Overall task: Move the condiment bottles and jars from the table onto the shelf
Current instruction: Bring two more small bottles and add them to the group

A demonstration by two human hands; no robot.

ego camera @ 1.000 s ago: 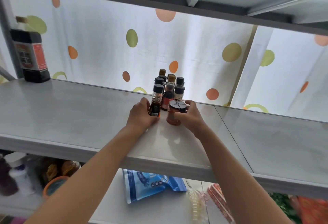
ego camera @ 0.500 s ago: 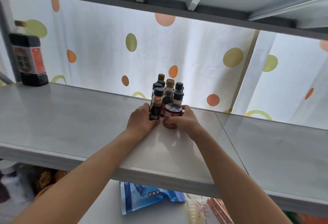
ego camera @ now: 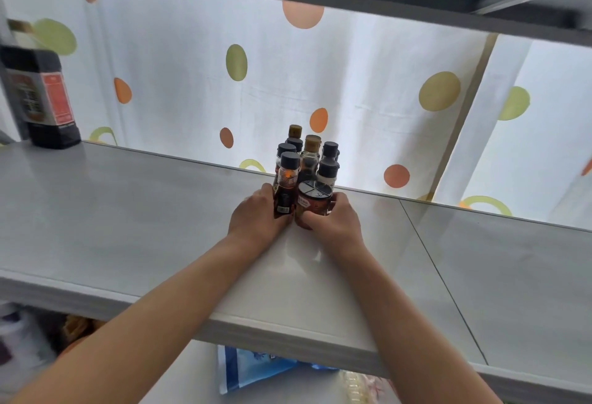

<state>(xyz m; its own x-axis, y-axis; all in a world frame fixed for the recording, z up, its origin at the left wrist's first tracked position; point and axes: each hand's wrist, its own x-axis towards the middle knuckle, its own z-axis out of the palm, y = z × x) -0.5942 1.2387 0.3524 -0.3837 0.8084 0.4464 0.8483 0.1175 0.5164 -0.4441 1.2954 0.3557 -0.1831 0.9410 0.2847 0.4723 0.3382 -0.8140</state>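
The left hand (ego camera: 258, 222) wraps around the lower body of a small dark sauce bottle (ego camera: 285, 190), and the right hand (ego camera: 333, 222) curls around a squat spice jar (ego camera: 312, 205), thumb across its front. Both containers stand upright on the grey shelf (ego camera: 128, 221) near the centre of the frame, touching each other side by side.

The sauce bottle is slim, with a dark cap, a clear neck showing amber-brown liquid, and a black label low on its body. The spice jar is wide and short, filled with something reddish-brown, and has a flat dark lid divided into sections and a red label on its side.

Directly behind them, toward the shelf's back edge, a tight cluster of small bottles (ego camera: 309, 155) stands upright, most with dark caps and two with gold-brown caps.

At the far left of the frame a large dark bottle (ego camera: 43, 96) with a red label stands on the same shelf. Behind hangs a white curtain (ego camera: 352, 83) with orange and green dots. Below the shelf, at the bottom centre, lies a blue packet (ego camera: 253, 371).
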